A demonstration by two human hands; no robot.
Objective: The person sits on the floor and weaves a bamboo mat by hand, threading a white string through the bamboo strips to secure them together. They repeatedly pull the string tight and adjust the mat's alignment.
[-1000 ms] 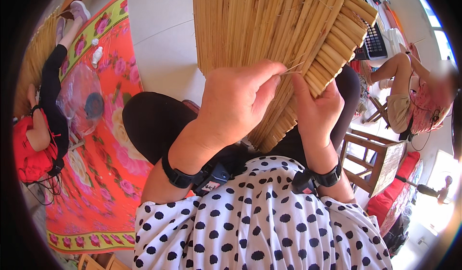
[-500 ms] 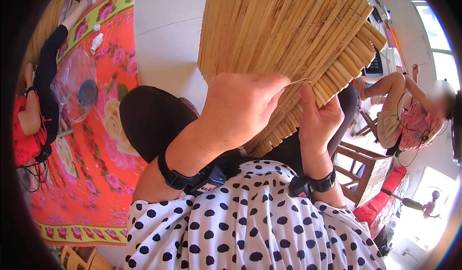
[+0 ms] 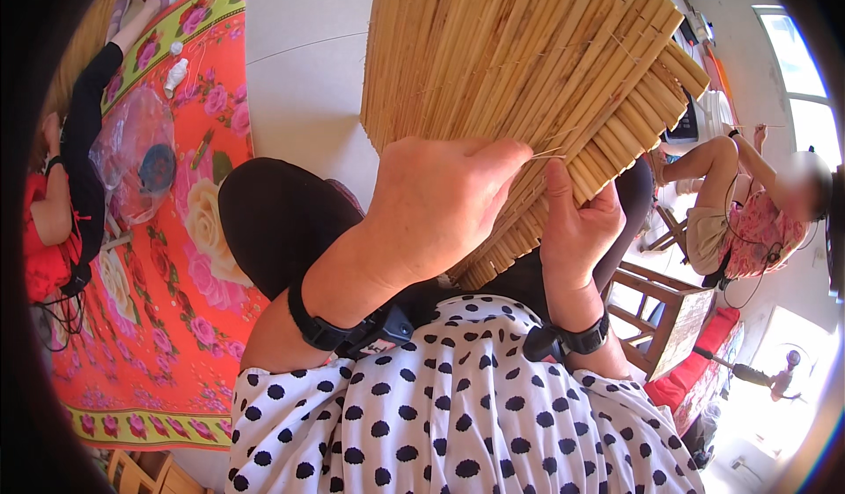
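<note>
Now my left hand point(image 3: 440, 208) sits lower on the mat point(image 3: 528, 80), pinching the thread point(image 3: 550, 153). My right hand point(image 3: 576, 225) still grips the mat's edge, so the stitch is tightening.

We see few such things. A clear plastic bag point(image 3: 132, 155) lies crumpled on the red flowered mat point(image 3: 189, 256) at the left, something dark and round inside it. Just above it on the mat lies a small white bottle point(image 3: 176, 73). No signs or screens show clearly.

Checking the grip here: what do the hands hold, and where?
Both grip the reed mat at its near edge: right hand underneath, left hand pinching a thin strand.
</note>
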